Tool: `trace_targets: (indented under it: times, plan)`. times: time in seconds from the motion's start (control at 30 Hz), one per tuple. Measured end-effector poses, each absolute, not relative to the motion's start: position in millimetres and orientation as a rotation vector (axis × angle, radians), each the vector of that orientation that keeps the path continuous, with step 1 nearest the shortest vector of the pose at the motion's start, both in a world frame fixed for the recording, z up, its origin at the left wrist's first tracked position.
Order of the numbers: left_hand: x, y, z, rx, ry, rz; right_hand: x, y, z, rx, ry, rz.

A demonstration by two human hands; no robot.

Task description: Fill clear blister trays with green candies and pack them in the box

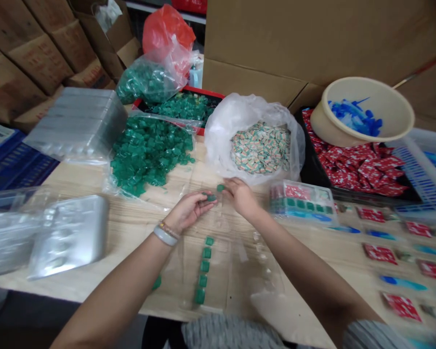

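My left hand (187, 210) is curled over the wooden table (131, 232) and holds small green packets (210, 197) in its fingertips. My right hand (240, 194) pinches a single green packet (221, 187) just beside it. Below both hands lies a clear plastic tray (218, 271) with a column of several green packets (204, 266) set in its pockets. A large heap of green packets (148, 150) on clear film sits up and to the left of my hands.
A white bag of patterned packets (260, 147) stands behind my hands. Red packets (359, 167) fill a black tray at right, under a beige bowl (366, 114) with blue pieces. Filled trays (392, 252) lie at right, stacked clear trays (76, 121) at left, cardboard boxes behind.
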State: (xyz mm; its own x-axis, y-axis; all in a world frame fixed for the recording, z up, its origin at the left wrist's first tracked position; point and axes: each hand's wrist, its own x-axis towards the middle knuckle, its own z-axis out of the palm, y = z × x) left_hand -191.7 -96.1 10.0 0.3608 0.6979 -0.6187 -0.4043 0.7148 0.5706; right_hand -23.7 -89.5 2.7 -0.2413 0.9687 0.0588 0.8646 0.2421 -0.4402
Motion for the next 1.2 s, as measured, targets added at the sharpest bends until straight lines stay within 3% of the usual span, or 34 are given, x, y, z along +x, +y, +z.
trace_targets:
  times: [0.33,0.67,0.8,1.03,1.2]
  plan:
    - [-186.8,-106.7,23.0,0.467,0.848,0.756,-37.6,-127.6,17.8,-1.351,-1.9,0.629]
    - [-186.2,-107.4,14.0,0.438,0.821,0.668,-18.6,-118.5,-19.5,-1.408,-1.574,1.141]
    - [-189.0,-109.0,9.2,0.493,0.983,0.786,-15.0,-113.8,-24.4,-1.491,-1.49,1.016]
    - [-183.1,-109.6,-4.5,0.658,1.084,0.853,-26.1,-103.8,-18.4,-1.55,-2.022,0.646]
    - [-181.5,-107.0,-4.5,0.614,1.052,0.81,-32.5,-95.3,-12.3,-1.527,-2.287,0.598]
